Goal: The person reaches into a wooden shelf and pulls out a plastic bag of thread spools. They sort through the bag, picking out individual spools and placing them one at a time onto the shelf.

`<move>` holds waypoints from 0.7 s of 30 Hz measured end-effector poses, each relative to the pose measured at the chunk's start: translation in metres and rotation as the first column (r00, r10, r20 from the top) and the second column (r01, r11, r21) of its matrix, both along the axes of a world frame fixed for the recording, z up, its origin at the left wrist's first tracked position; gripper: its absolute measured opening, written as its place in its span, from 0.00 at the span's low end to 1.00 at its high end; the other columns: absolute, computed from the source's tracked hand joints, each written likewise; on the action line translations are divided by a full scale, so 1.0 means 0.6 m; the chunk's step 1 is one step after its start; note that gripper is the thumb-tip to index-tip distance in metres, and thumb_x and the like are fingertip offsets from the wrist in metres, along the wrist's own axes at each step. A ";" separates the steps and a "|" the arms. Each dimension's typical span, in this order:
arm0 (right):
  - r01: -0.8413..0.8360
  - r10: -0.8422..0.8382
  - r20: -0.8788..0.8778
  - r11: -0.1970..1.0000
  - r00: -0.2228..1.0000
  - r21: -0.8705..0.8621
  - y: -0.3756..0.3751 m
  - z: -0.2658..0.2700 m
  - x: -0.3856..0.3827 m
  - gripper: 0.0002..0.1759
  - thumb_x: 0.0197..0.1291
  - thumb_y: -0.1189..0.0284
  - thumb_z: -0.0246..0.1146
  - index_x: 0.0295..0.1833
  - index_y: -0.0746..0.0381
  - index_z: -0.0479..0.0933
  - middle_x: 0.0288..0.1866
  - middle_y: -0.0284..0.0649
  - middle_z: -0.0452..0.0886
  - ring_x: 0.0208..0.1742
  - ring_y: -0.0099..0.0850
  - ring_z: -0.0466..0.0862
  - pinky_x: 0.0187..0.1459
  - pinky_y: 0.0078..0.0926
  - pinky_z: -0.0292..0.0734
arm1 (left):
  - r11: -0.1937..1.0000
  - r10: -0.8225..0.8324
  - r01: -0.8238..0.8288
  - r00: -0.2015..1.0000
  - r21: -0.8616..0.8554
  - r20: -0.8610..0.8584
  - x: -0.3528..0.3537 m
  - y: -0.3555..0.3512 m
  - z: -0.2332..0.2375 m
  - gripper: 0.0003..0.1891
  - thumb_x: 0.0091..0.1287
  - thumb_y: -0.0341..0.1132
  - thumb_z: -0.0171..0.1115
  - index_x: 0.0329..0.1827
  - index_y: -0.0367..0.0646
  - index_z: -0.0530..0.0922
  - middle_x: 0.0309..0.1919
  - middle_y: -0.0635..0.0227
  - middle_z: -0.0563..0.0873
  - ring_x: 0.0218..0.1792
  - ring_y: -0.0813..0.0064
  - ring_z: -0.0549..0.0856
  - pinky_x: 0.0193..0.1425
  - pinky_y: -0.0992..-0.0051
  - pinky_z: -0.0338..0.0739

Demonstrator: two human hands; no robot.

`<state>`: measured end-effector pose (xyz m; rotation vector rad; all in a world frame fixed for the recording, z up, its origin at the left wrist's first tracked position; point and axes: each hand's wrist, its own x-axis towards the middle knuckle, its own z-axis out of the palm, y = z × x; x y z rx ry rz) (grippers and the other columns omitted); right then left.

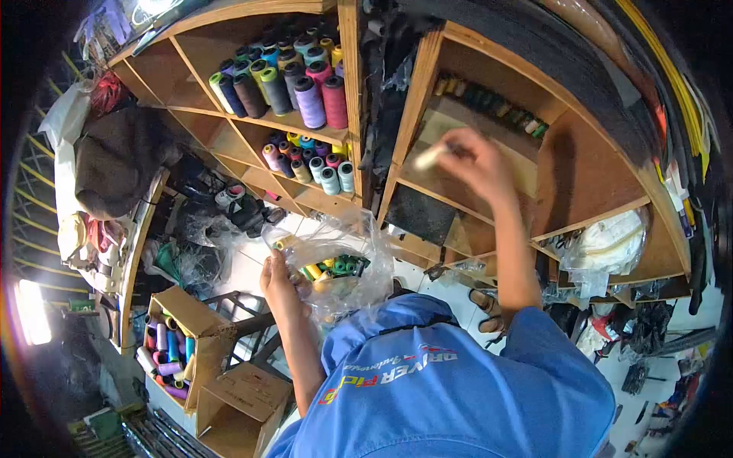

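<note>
My left hand [280,284] grips the edge of a clear plastic bag [374,248] in front of my body. Inside the bag lie several small thread spools [343,266], mostly green with some yellow. My right hand [477,162] is raised before the right-hand shelf, its fingers closed on a cream thread spool [430,158]; both are a little blurred. Behind that hand, at the back of the shelf compartment, stands a row of small dark and green spools [489,103].
Large cones of thread [294,88] fill the upper left shelf, and smaller cones [330,180] stand below. A cardboard box [200,313] of spools sits at lower left beside another box [243,397]. At right, a plastic-wrapped white bundle [611,244] rests on a low shelf.
</note>
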<state>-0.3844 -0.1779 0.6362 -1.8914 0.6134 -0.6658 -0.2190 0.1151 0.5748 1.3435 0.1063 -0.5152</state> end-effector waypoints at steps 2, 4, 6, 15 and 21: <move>0.148 -0.147 0.019 0.985 0.989 -0.093 -0.061 0.016 -0.004 0.16 0.54 0.70 0.67 0.49 0.58 0.75 0.45 0.36 0.80 0.45 0.28 0.81 0.47 0.25 0.76 | 1.000 0.024 -0.024 1.000 -0.010 -0.001 -0.001 0.003 -0.008 0.14 0.70 0.46 0.52 0.30 0.47 0.70 0.14 0.79 0.65 0.10 0.86 0.62 0.12 0.83 0.53; 0.282 -0.313 -0.061 0.912 0.948 -0.297 -0.125 0.018 -0.001 0.18 0.55 0.65 0.66 0.50 0.60 0.76 0.47 0.41 0.81 0.45 0.34 0.83 0.46 0.27 0.76 | 0.999 0.050 -0.050 0.999 -0.016 0.000 -0.001 0.006 -0.012 0.14 0.71 0.45 0.52 0.30 0.47 0.70 0.14 0.79 0.65 0.11 0.86 0.62 0.12 0.83 0.53; 0.432 -0.616 -0.223 0.724 0.756 -0.537 -0.194 -0.001 0.018 0.25 0.54 0.54 0.63 0.50 0.62 0.77 0.48 0.50 0.80 0.49 0.43 0.81 0.52 0.33 0.74 | 0.995 0.090 -0.090 0.996 -0.032 -0.021 -0.004 0.009 -0.012 0.13 0.71 0.45 0.52 0.31 0.47 0.70 0.15 0.78 0.66 0.11 0.86 0.63 0.12 0.83 0.54; 0.270 -0.559 -0.227 0.667 0.798 -0.694 -0.358 -0.077 0.130 0.21 0.57 0.59 0.56 0.51 0.59 0.78 0.52 0.47 0.79 0.54 0.41 0.79 0.54 0.38 0.71 | 0.996 0.092 -0.092 0.995 -0.010 -0.028 -0.008 0.021 -0.012 0.13 0.70 0.42 0.53 0.42 0.40 0.75 0.28 0.71 0.79 0.21 0.84 0.74 0.20 0.83 0.65; 0.417 -0.572 -0.059 0.661 0.818 -0.623 -0.341 -0.108 0.152 0.16 0.59 0.66 0.55 0.48 0.63 0.78 0.44 0.51 0.80 0.47 0.42 0.80 0.49 0.36 0.73 | 0.992 0.124 -0.125 0.992 -0.011 -0.020 -0.005 0.024 -0.026 0.13 0.71 0.42 0.53 0.41 0.39 0.75 0.29 0.72 0.79 0.22 0.84 0.74 0.22 0.82 0.66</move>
